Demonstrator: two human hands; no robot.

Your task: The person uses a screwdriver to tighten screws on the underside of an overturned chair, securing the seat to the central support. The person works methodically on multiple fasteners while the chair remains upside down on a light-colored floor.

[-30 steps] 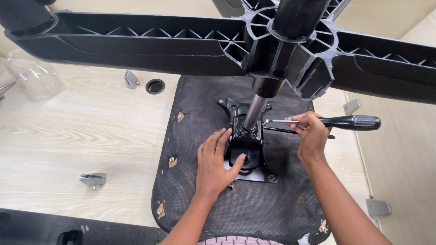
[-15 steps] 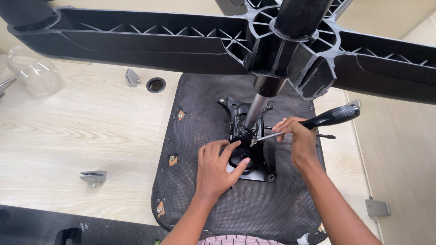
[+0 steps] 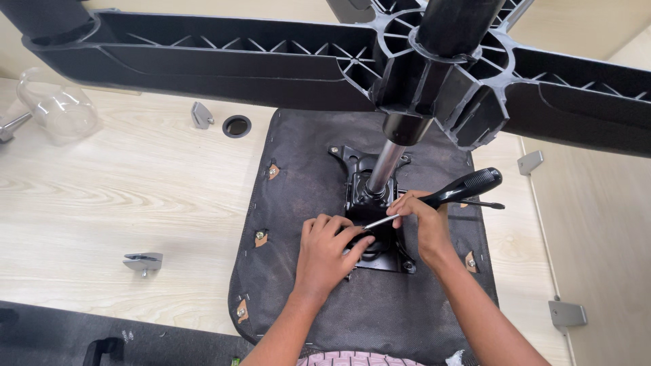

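A wide wooden table (image 3: 102, 196) fills the scene, with a black star-shaped chair base (image 3: 285, 61) looming across the far side, close to the camera. In the middle of the table lies an upturned chair seat (image 3: 305, 169), its dark fabric underside facing up. A black metal plate (image 3: 369, 224) is fixed at the centre of the seat, and a shiny steel column (image 3: 385, 166) rises from it into the hub of the chair base.

The left hand (image 3: 325, 254) lies palm down on the near left part of the plate, fingers spread and curled lightly against the metal, pressing rather than gripping anything. The right hand (image 3: 420, 224), just right of the plate, is clenched around a screwdriver (image 3: 441, 200). Its black handle sticks out to the far right, and its thin shaft slants down and left to the plate, the tip ending right beside the left fingertips.

On the far left stands a clear plastic container (image 3: 57, 108). Small grey metal brackets (image 3: 144, 261) lie scattered on the table, and a round dark hole (image 3: 237, 125) shows near the seat's far left corner.
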